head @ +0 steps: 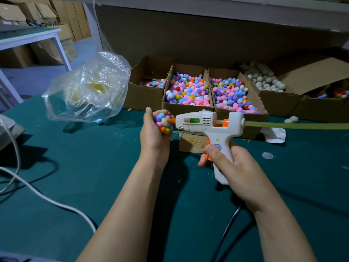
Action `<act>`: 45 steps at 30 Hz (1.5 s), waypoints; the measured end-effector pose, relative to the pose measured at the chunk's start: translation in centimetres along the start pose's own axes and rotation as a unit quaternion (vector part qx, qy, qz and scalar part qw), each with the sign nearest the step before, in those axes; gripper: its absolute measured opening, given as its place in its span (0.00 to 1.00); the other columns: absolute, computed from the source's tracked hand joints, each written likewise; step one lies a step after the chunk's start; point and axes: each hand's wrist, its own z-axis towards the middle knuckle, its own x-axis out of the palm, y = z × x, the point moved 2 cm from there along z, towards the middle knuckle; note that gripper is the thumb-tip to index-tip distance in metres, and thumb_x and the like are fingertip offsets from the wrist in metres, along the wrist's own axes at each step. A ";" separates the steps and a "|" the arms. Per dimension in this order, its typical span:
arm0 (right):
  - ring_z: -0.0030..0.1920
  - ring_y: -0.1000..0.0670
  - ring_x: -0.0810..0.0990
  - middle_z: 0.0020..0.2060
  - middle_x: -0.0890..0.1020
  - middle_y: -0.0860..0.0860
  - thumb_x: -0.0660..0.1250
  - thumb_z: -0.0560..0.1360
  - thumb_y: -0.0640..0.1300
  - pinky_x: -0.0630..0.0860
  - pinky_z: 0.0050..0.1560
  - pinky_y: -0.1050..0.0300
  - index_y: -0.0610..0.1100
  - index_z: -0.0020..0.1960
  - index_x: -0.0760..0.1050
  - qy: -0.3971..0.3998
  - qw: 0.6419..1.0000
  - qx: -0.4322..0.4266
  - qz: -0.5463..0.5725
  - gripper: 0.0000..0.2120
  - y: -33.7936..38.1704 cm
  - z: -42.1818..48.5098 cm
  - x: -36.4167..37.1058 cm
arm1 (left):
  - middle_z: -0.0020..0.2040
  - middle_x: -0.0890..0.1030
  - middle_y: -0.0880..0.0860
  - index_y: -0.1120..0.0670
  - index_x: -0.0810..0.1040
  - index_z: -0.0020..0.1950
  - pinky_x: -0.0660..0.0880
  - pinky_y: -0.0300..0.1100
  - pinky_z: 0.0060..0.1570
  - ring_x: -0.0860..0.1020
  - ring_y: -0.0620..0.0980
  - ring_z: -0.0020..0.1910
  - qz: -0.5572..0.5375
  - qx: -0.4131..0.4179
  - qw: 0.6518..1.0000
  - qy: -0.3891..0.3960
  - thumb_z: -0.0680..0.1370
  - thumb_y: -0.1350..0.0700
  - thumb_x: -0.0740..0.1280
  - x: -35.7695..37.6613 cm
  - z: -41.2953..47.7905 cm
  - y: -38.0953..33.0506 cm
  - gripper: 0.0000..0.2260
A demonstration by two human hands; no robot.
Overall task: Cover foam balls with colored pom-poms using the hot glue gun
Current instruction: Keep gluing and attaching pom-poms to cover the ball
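- Left hand grips partly covered foam ball (bare patch facing nozzle).
- Right hand grips glue gun, orange tip touching ball.

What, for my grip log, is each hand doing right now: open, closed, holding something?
Left hand: closed around the partly covered foam ball.
Right hand: closed on the hot glue gun, finger on the trigger.

boxes ahead (bag left), mat open
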 end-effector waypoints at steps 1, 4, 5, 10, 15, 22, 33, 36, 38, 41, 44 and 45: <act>0.36 0.47 0.75 0.44 0.81 0.37 0.60 0.71 0.63 0.75 0.37 0.44 0.52 0.43 0.80 0.002 1.000 0.002 0.000 0.18 0.0 0.0 0.0 | 0.30 0.80 0.50 0.56 0.77 0.38 0.75 0.39 0.40 0.79 0.44 0.30 -0.001 -0.002 1.000 0.000 0.84 0.48 0.55 0.0 0.0 0.0 0.21; 0.33 0.50 0.74 0.41 0.80 0.38 0.60 0.70 0.64 0.73 0.35 0.49 0.50 0.41 0.80 0.008 1.000 0.004 -0.007 0.20 -0.1 0.0 -0.1 | 0.31 0.80 0.50 0.56 0.77 0.40 0.75 0.38 0.40 0.78 0.45 0.31 -0.007 -0.011 1.000 -0.002 0.84 0.47 0.55 -0.2 0.0 0.0 0.20; 0.32 0.52 0.73 0.40 0.80 0.38 0.60 0.70 0.64 0.72 0.35 0.51 0.49 0.40 0.80 0.008 1.000 0.004 -0.011 0.20 -0.1 0.0 -0.1 | 0.31 0.80 0.50 0.56 0.77 0.41 0.75 0.38 0.40 0.78 0.45 0.31 -0.009 -0.013 1.000 -0.003 0.84 0.47 0.55 -0.2 0.1 0.0 0.20; 0.30 0.56 0.71 0.34 0.78 0.43 0.60 0.71 0.63 0.68 0.33 0.60 0.48 0.38 0.79 0.006 1.000 0.000 -0.024 0.21 -0.2 0.0 -0.1 | 0.31 0.80 0.50 0.56 0.77 0.39 0.74 0.40 0.41 0.79 0.44 0.30 0.004 -0.010 1.000 -0.003 0.84 0.47 0.54 -0.1 0.1 0.2 0.21; 0.26 0.59 0.70 0.26 0.75 0.56 0.63 0.73 0.65 0.65 0.29 0.69 0.44 0.35 0.77 -0.009 1.000 0.001 -0.018 0.25 -0.1 0.1 -0.2 | 0.31 0.80 0.50 0.56 0.76 0.38 0.75 0.38 0.39 0.79 0.44 0.30 -0.011 -0.005 1.000 0.001 0.84 0.48 0.54 -0.1 0.1 0.1 0.21; 0.25 0.61 0.71 0.24 0.74 0.59 0.60 0.73 0.60 0.64 0.26 0.74 0.41 0.33 0.74 -0.002 1.000 0.003 -0.014 0.23 0.2 -0.2 -0.2 | 0.31 0.81 0.50 0.56 0.77 0.41 0.76 0.37 0.38 0.79 0.44 0.30 -0.019 -0.013 1.000 -0.004 0.84 0.47 0.54 -0.2 0.2 0.0 0.20; 0.46 0.62 0.80 0.45 0.85 0.60 0.62 0.67 0.64 0.73 0.50 0.57 0.64 0.45 0.82 -0.020 0.997 -0.014 0.078 0.13 0.1 0.0 -0.2 | 0.31 0.81 0.53 0.58 0.77 0.43 0.78 0.38 0.41 0.80 0.46 0.32 -0.049 -0.024 0.998 -0.025 0.84 0.47 0.56 -0.4 0.5 0.0 0.19; 0.51 0.60 0.81 0.48 0.85 0.58 0.64 0.67 0.62 0.72 0.55 0.55 0.62 0.47 0.82 -0.001 0.995 -0.007 0.103 0.13 0.0 0.0 -0.1 | 0.34 0.81 0.54 0.58 0.77 0.43 0.78 0.39 0.43 0.80 0.47 0.34 -0.054 -0.028 0.998 -0.028 0.84 0.47 0.56 -0.4 0.5 0.0 0.19; 0.49 0.55 0.83 0.49 0.85 0.54 0.66 0.68 0.58 0.74 0.56 0.54 0.58 0.49 0.82 0.005 0.991 -0.010 0.133 0.12 0.1 0.0 -0.1 | 0.32 0.81 0.53 0.58 0.77 0.44 0.78 0.37 0.40 0.80 0.45 0.32 -0.053 -0.032 0.997 -0.036 0.84 0.47 0.56 -0.5 0.5 0.0 0.19; 0.34 0.52 0.78 0.47 0.85 0.48 0.72 0.71 0.50 0.76 0.39 0.60 0.48 0.53 0.78 0.018 0.975 -0.004 0.220 0.12 0.3 0.0 -0.2 | 0.30 0.81 0.52 0.58 0.78 0.45 0.79 0.36 0.38 0.80 0.44 0.29 -0.058 -0.038 0.997 -0.045 0.84 0.46 0.56 -0.6 0.5 0.0 0.19; 0.28 0.52 0.73 0.44 0.84 0.44 0.70 0.70 0.52 0.72 0.30 0.63 0.42 0.53 0.76 0.030 0.966 0.023 0.258 0.17 0.5 -0.1 -0.1 | 0.30 0.81 0.52 0.59 0.77 0.44 0.79 0.38 0.40 0.80 0.46 0.31 -0.067 -0.038 0.996 -0.043 0.84 0.47 0.56 -0.5 0.6 -0.1 0.19; 0.28 0.52 0.74 0.44 0.84 0.44 0.71 0.70 0.55 0.72 0.30 0.63 0.42 0.52 0.76 0.030 0.968 0.027 0.247 0.18 0.5 -0.2 -0.1 | 0.30 0.81 0.52 0.59 0.77 0.44 0.79 0.39 0.42 0.80 0.47 0.33 -0.069 -0.037 0.996 -0.042 0.84 0.47 0.56 -0.4 0.6 -0.1 0.19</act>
